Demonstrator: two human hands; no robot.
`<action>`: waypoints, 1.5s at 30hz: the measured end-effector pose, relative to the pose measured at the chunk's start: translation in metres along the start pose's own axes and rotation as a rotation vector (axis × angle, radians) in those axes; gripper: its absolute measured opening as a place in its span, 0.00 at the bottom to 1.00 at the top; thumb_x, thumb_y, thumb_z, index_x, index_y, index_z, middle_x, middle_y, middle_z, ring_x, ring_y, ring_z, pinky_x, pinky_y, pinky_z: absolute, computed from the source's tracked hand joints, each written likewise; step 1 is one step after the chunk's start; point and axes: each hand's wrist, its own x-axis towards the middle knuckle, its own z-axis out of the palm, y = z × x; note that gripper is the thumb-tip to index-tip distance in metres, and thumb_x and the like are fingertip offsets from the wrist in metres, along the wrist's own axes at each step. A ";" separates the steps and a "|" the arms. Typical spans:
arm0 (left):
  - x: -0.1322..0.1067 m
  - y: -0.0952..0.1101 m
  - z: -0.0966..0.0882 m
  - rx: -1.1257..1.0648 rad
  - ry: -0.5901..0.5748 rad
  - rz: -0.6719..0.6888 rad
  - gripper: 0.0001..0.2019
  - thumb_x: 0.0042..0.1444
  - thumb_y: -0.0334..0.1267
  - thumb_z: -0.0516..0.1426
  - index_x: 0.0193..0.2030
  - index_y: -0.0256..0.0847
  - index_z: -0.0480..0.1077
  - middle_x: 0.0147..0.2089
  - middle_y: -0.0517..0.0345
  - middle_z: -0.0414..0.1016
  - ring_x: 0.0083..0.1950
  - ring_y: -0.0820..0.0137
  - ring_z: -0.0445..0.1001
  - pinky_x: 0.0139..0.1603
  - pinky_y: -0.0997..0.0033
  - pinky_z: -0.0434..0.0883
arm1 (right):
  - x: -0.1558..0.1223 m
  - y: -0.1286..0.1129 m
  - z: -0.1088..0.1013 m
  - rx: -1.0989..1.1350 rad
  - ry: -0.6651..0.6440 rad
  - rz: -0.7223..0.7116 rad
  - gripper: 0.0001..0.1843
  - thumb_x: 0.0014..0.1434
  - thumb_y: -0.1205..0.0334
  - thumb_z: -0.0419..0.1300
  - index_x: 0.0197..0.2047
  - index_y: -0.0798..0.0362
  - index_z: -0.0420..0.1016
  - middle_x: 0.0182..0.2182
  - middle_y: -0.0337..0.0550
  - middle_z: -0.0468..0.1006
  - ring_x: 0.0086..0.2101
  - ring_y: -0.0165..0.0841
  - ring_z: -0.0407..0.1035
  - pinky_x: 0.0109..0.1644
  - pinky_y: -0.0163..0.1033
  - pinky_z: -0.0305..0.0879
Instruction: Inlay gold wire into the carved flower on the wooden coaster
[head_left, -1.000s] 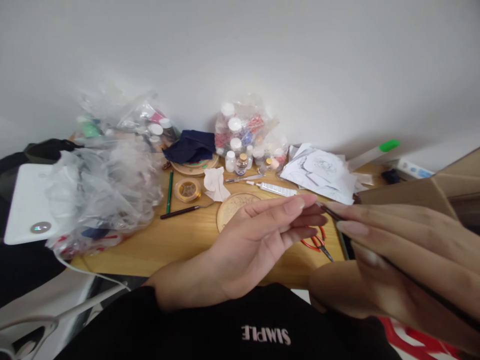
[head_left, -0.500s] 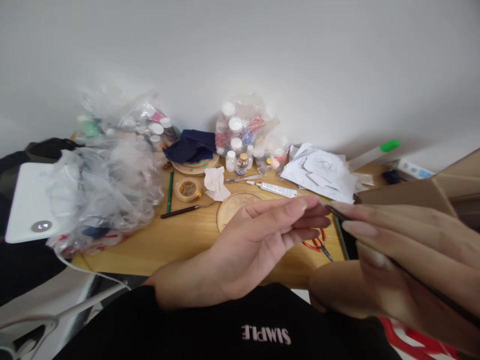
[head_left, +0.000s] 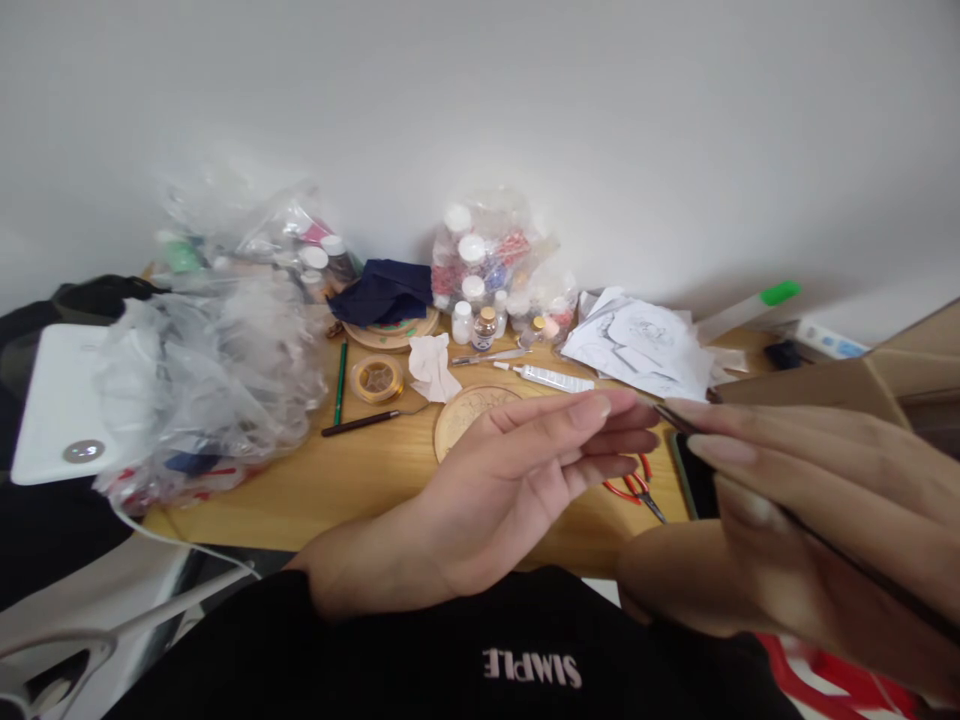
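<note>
My left hand [head_left: 517, 470] is raised above the table, palm side toward me, its thumb pressed along the index finger. If anything tiny sits in that pinch, I cannot make it out. My right hand [head_left: 810, 500], at the right, grips slim dark tweezers [head_left: 840, 562], partly hidden by the fingers. Their tip meets or nearly meets the left index fingertip. Beneath the left hand a round wooden disc [head_left: 457, 415] with line drawing is partly covered. Red-handled pliers [head_left: 636, 490] lie below the left fingertips.
Plastic bags [head_left: 217, 370] crowd the table's left side. Small bottles [head_left: 484, 325], a white tube [head_left: 556, 378] and drawing papers [head_left: 637, 340] lie at the back. A wire spool [head_left: 377, 380], a green pencil [head_left: 340, 385] and a dark-handled tool [head_left: 360, 424] lie left of the disc. A cardboard box [head_left: 840, 385] stands right.
The tweezers' tip has shifted slightly up and left at the left fingertip. Both hands otherwise keep nearly the same place.
</note>
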 end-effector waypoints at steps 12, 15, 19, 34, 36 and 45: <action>-0.002 0.001 0.000 0.002 0.001 -0.005 0.04 0.57 0.35 0.63 0.38 0.38 0.79 0.40 0.59 0.81 0.44 0.74 0.78 0.51 0.75 0.69 | 0.004 -0.002 -0.007 0.019 0.008 0.071 0.17 0.64 0.58 0.56 0.55 0.33 0.74 0.49 0.33 0.80 0.50 0.36 0.75 0.60 0.44 0.69; -0.001 0.002 -0.001 -0.017 -0.011 -0.008 0.05 0.57 0.35 0.64 0.39 0.37 0.79 0.39 0.60 0.81 0.44 0.75 0.78 0.50 0.77 0.70 | 0.006 -0.004 -0.008 0.046 -0.090 0.054 0.16 0.62 0.59 0.59 0.53 0.36 0.75 0.49 0.34 0.81 0.50 0.36 0.75 0.59 0.44 0.70; -0.001 0.001 0.001 -0.014 -0.018 -0.004 0.06 0.55 0.35 0.65 0.38 0.36 0.79 0.38 0.60 0.81 0.43 0.75 0.77 0.49 0.78 0.70 | 0.009 -0.011 -0.001 0.064 0.073 0.102 0.08 0.62 0.59 0.61 0.43 0.39 0.79 0.40 0.36 0.84 0.43 0.35 0.78 0.54 0.43 0.74; 0.000 -0.001 0.001 0.023 -0.010 0.006 0.05 0.54 0.36 0.65 0.37 0.39 0.80 0.38 0.59 0.80 0.43 0.73 0.77 0.50 0.74 0.69 | 0.006 -0.010 0.001 0.065 0.086 0.112 0.09 0.61 0.59 0.61 0.44 0.39 0.80 0.41 0.36 0.84 0.43 0.36 0.78 0.55 0.43 0.73; 0.000 -0.001 0.001 0.024 -0.005 0.009 0.05 0.54 0.36 0.65 0.36 0.39 0.80 0.38 0.59 0.80 0.43 0.73 0.77 0.50 0.74 0.69 | 0.006 -0.010 0.002 0.072 0.071 0.105 0.09 0.61 0.59 0.61 0.43 0.40 0.81 0.40 0.36 0.84 0.43 0.36 0.78 0.55 0.42 0.73; -0.001 -0.001 0.000 0.033 -0.009 0.002 0.06 0.54 0.37 0.66 0.38 0.39 0.80 0.39 0.59 0.80 0.44 0.72 0.76 0.51 0.72 0.68 | 0.006 -0.005 -0.005 0.090 0.010 0.047 0.16 0.61 0.61 0.61 0.52 0.38 0.77 0.46 0.33 0.82 0.47 0.33 0.76 0.59 0.39 0.70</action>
